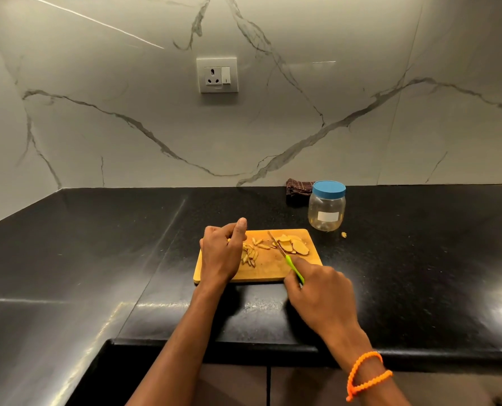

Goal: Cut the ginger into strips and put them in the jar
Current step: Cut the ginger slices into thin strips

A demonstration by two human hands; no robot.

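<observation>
The right hand (317, 285) grips the knife (284, 254), its blade pointing away beside the uncut ginger slices (295, 246); the left hand (222, 250), curled over the strips (251, 254), lies farther.

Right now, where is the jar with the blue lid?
The jar stands on the black counter, past the cutting board's far right corner, beside a dark cloth.

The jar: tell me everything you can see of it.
The jar is a small, squat container of clear plastic or glass, with a blue screw-type lid still on and a blank white label on its front. It looks empty. It stands upright on the black counter, just beyond the right far corner of the wooden cutting board, apart from it. A dark folded cloth lies behind it to the left. Neither hand touches it.
</observation>
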